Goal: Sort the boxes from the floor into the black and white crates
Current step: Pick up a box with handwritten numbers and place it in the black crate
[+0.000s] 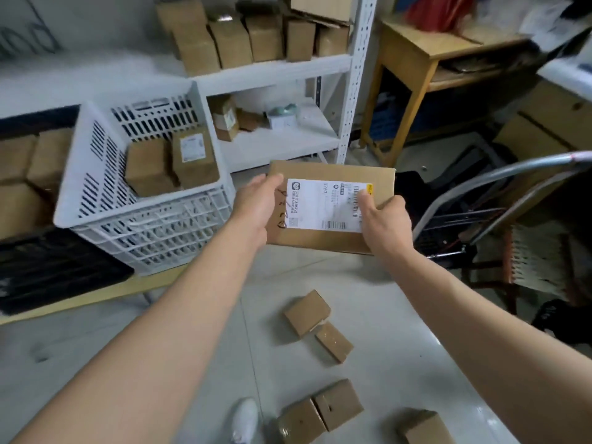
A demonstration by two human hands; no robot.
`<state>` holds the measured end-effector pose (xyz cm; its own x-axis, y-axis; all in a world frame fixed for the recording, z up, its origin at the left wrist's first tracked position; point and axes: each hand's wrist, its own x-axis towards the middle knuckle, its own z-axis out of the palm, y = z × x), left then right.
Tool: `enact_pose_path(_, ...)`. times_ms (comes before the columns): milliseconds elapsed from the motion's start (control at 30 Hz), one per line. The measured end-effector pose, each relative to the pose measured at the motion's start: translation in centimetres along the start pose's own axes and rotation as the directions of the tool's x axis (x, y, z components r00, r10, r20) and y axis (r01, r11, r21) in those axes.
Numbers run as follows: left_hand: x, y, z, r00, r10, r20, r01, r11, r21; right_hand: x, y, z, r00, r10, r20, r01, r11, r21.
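Observation:
I hold a flat cardboard box (323,174) with a white shipping label in front of me, above the floor. My left hand (256,203) grips its left edge with the thumb on top. My right hand (382,221) grips its lower right corner, thumb pressed on the label. The white crate (105,200) stands to the left, tilted, with two brown boxes (169,165) inside. Below it, at the far left, lies the black crate (48,270). Several small brown boxes (307,312) lie on the floor near my feet.
A white metal shelf (275,70) behind the crates carries more cardboard boxes. A wooden table (413,49) stands at the back right. A metal hand trolley (499,187) and a woven stool (531,261) are to the right. Stacked brown boxes (22,174) sit at the far left.

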<state>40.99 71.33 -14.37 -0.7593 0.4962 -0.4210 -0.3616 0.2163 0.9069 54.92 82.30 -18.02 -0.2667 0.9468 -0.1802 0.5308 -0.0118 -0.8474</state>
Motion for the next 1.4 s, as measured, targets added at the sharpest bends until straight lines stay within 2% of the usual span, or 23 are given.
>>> enact_pose_path(200,-6.1,7.0,-8.3,0.975,0.138,-0.174,-0.149,0.987,-0.053,-5.9,-10.1,1.6,0.968,-0.197,0.154,0.174,0.973,0.151)
enact_pose_path(333,-9.3,9.3,-13.3,0.932,0.203,-0.301,-0.251,0.959,-0.131,-9.2,-15.1,4.4,0.901,-0.325,0.288,0.277,0.941,0.195)
enact_pose_path(533,-11.1,11.4,-22.2,0.849,0.268,-0.455,-0.376,0.912,-0.164,-14.0,-21.2,11.1,0.821,-0.442,0.361,0.383,0.896,0.226)
enact_pose_path(933,-6.1,14.8,-43.1,0.816,0.186,-0.548,-0.340,0.920,-0.193,-21.3,-31.5,30.4,0.727,-0.486,0.485,0.475,0.866,0.157)
enact_pose_path(1067,-4.1,15.5,-46.4,0.807,0.144,-0.573,-0.324,0.919,-0.226,-21.3,-33.3,34.4,0.681,-0.485,0.549,0.501,0.855,0.134)
enact_pose_path(1300,2.0,15.8,-49.9,0.785,0.015,-0.620,-0.248,0.924,-0.292,-18.2,-36.7,40.7,0.655,-0.463,0.597,0.528,0.846,0.077)
enact_pose_path(1400,5.2,15.2,-51.9,0.780,-0.081,-0.621,-0.176,0.924,-0.341,-16.4,-38.0,44.7,0.601,-0.455,0.657,0.571,0.820,0.046)
